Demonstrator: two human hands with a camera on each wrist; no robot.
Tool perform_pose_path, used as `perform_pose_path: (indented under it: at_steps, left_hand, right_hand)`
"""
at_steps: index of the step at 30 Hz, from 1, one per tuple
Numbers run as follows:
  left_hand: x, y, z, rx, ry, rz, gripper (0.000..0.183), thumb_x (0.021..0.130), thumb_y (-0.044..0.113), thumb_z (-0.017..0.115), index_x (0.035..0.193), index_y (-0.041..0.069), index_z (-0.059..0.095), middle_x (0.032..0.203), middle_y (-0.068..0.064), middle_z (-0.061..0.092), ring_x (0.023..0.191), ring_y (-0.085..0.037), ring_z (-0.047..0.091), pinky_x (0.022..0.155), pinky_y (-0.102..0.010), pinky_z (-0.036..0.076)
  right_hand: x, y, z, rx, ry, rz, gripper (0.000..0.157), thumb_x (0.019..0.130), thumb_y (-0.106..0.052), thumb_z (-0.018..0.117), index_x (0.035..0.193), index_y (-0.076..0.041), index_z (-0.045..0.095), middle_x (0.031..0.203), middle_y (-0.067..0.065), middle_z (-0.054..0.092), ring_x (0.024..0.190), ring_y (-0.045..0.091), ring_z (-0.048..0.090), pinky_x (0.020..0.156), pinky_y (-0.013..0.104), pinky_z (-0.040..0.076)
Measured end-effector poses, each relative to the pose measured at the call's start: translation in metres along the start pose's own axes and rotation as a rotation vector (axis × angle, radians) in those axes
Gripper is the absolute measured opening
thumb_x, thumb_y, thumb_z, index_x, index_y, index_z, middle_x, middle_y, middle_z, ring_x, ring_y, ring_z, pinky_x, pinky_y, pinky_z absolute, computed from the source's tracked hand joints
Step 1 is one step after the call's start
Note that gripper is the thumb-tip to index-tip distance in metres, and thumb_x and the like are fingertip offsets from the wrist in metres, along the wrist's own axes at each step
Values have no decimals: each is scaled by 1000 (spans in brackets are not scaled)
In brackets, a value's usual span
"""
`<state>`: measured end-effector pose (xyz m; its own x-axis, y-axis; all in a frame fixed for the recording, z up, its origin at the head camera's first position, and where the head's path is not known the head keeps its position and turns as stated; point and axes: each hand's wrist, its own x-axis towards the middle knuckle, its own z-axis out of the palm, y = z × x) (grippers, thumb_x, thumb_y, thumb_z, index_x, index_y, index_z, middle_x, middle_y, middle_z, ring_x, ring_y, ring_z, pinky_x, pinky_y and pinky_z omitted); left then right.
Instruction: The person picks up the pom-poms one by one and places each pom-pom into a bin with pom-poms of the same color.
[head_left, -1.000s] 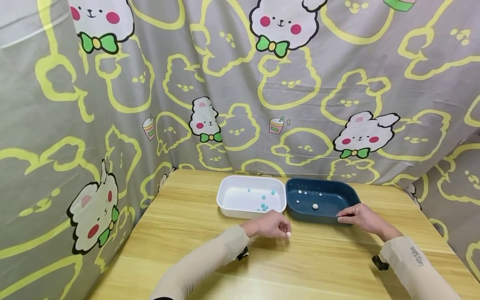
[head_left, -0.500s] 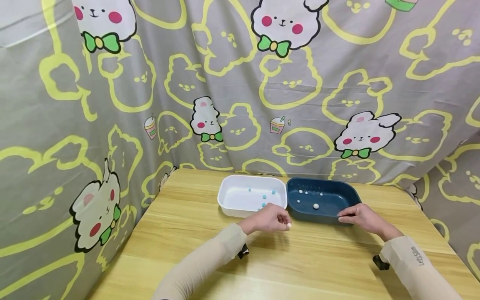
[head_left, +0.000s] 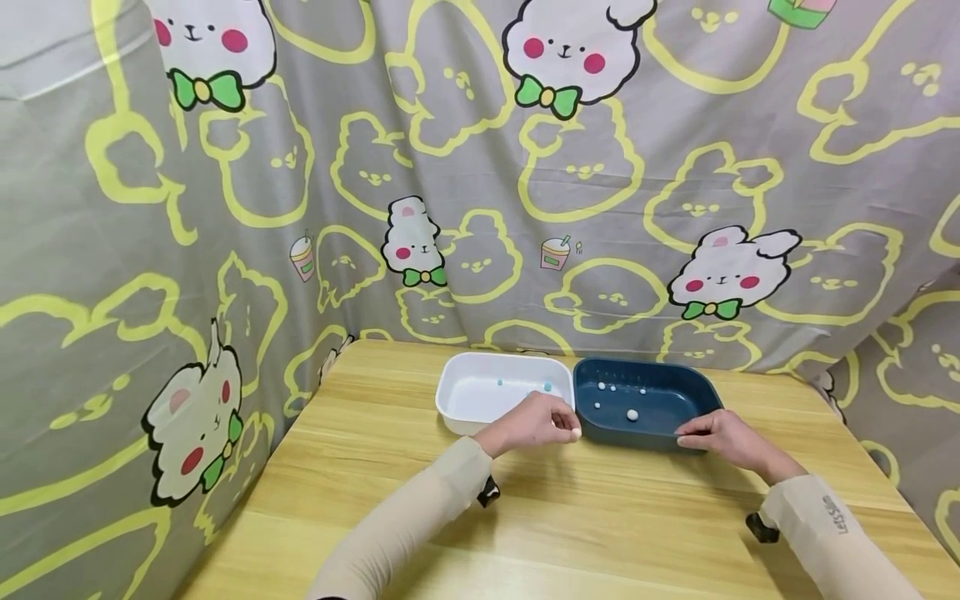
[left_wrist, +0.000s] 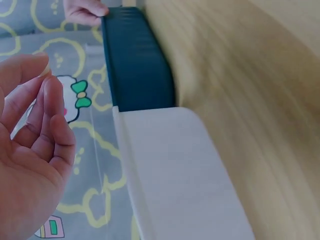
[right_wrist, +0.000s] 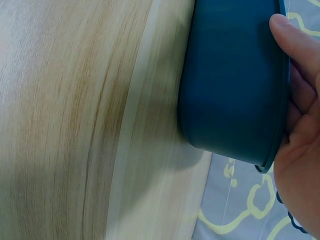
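Note:
My left hand [head_left: 531, 422] pinches a small white ball [left_wrist: 46, 71] between thumb and fingertips, the other fingers curled. It hovers over the front right corner of the white tray [head_left: 471, 400], close to where that meets the dark blue tray [head_left: 626, 437]. My right hand [head_left: 731, 440] grips the dark blue tray's front rim near its right corner, thumb over the edge, as the right wrist view shows. Several white balls [head_left: 632, 415] of different sizes lie in the dark blue tray. Small light-blue pieces [head_left: 547, 387] lie in the white tray, some hidden behind my left hand.
Both trays stand side by side towards the back of the wooden table [head_left: 615, 533]. A grey patterned curtain [head_left: 480, 192] hangs behind the table and along its sides. Dark wrist devices [head_left: 762, 527] are strapped under both sleeves.
My left hand has risen and moved forward with the white ball, from in front of the trays to the white tray's edge, covering more light-blue pieces. My right hand has stayed on the rim.

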<state>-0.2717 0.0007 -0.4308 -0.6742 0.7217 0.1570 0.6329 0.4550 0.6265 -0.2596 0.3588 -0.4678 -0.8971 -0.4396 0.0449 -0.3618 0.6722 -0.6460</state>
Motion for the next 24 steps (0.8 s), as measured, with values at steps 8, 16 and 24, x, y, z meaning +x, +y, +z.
perform_pose_path:
  at_steps: [8, 16, 24]
  left_hand:
    - [8, 2, -9, -34, 37, -43, 3, 87, 18, 70, 87, 15, 71, 77, 12, 63, 70, 1, 55, 67, -15, 46]
    - [20, -2, -11, -77, 67, -104, 5, 86, 18, 71, 90, 16, 71, 77, 12, 63, 73, -1, 57, 67, -18, 46]
    - [31, 0, -14, -66, 73, -135, 6, 85, 18, 72, 90, 15, 69, 80, 11, 63, 73, -1, 57, 67, -17, 47]
  right_hand:
    - [-1, -1, 2, 6, 14, -17, 21, 87, -23, 69, 95, -4, 74, 93, 5, 71, 84, 0, 59, 68, 22, 50]
    - [0, 3, 2, 17, -1, 12, 24, 87, -27, 69, 96, -5, 74, 95, 5, 71, 86, 0, 59, 70, 23, 50]
    - [1, 3, 2, 17, 2, 20, 24, 86, -27, 69, 97, -6, 74, 95, 4, 71, 85, 1, 59, 69, 24, 51]
